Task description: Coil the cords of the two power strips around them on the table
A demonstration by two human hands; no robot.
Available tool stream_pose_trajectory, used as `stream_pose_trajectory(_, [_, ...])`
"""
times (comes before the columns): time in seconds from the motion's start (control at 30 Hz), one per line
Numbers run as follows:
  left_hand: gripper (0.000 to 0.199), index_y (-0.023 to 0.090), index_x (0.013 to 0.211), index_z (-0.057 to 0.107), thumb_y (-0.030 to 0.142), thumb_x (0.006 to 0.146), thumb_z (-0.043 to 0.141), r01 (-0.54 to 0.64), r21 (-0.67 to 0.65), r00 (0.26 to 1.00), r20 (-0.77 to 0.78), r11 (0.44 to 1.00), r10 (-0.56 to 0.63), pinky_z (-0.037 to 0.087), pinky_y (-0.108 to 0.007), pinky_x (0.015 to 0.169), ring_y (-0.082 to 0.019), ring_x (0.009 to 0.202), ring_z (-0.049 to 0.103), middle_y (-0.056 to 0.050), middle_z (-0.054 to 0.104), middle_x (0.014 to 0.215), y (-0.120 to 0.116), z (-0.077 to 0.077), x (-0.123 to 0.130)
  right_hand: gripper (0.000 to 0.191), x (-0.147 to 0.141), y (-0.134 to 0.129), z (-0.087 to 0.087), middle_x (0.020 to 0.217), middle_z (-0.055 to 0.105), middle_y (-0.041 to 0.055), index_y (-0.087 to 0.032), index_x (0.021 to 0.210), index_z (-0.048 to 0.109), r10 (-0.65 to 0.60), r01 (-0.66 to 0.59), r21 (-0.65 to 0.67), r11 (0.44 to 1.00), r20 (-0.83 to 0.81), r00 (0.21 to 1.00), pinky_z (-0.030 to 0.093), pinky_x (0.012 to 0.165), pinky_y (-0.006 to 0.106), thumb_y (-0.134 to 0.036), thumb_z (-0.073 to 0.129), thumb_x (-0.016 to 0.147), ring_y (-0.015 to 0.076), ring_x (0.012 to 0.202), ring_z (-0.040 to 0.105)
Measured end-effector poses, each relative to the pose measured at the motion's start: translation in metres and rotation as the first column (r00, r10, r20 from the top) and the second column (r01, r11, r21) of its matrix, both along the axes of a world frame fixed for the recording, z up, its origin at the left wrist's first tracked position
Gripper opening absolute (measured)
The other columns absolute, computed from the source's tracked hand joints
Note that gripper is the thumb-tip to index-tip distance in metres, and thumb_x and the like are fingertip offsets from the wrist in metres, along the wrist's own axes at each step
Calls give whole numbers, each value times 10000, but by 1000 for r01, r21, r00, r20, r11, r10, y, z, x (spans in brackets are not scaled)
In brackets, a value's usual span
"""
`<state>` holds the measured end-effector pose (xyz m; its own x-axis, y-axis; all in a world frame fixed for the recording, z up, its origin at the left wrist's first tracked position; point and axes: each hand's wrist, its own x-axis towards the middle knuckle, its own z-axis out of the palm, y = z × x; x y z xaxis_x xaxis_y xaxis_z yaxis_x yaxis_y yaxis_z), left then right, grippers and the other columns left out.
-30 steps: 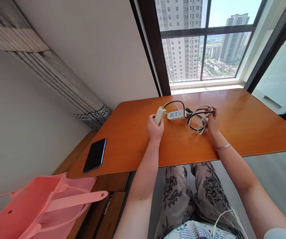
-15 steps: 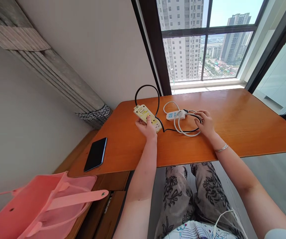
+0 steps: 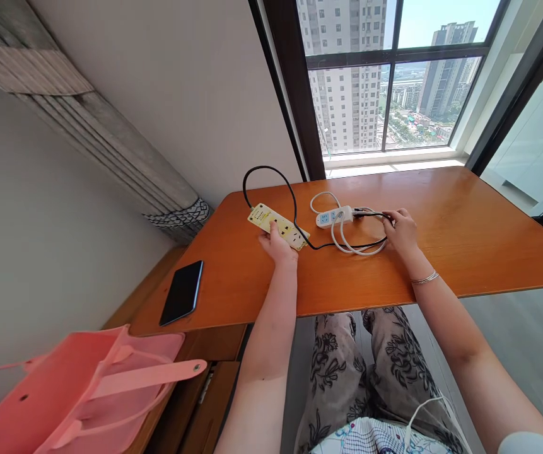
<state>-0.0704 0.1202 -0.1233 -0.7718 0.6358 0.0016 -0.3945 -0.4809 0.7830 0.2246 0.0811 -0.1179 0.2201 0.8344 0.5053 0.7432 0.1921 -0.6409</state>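
My left hand (image 3: 278,244) is closed around the near edge of a cream-yellow power strip (image 3: 264,216), thumb on its socket face, and holds it tilted above the table. From the strip's far end a black cord (image 3: 271,168) arcs up, crosses over the strip and runs right. My right hand (image 3: 402,231) pinches that black cord near the white cable's coil, fingers closed. Between the hands lies a white power strip (image 3: 326,217) with a plug at its right end. Its white cable (image 3: 342,243) loops loosely on the table in front of it.
A black tablet or phone (image 3: 182,292) lies at the left of the wooden table (image 3: 479,233). A pink bag (image 3: 86,384) sits below the table's left edge. The window (image 3: 394,94) stands behind the table, a tied curtain (image 3: 124,151) to the left.
My right hand has moved slightly right, drawing the black cord with it. The yellow strip has turned flatter in my left hand, and the cord's arc has widened to the left.
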Motion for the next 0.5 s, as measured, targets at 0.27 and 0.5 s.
stream_pose_trajectory(0.27, [140,200,919,478,252,896,606,31,-36,999,32,999,-30,561,-273,780,-135,878,660,-32,627,975,-6,4,1,293,-3,-3,13,491,461,-70,-184,750,645,277,-163,227,960,-696,662,299,449,231,-474,685,731,89,448,379])
stream_pose_trajectory(0.5, [213,213,931,458,311,863,634,44,-38,999,19,998,-43,563,-309,799,-149,906,658,-38,622,1022,-1,-2,-1,328,4,0,19,482,322,-125,-207,817,560,344,5,371,929,-866,363,209,400,185,-481,720,732,55,415,276])
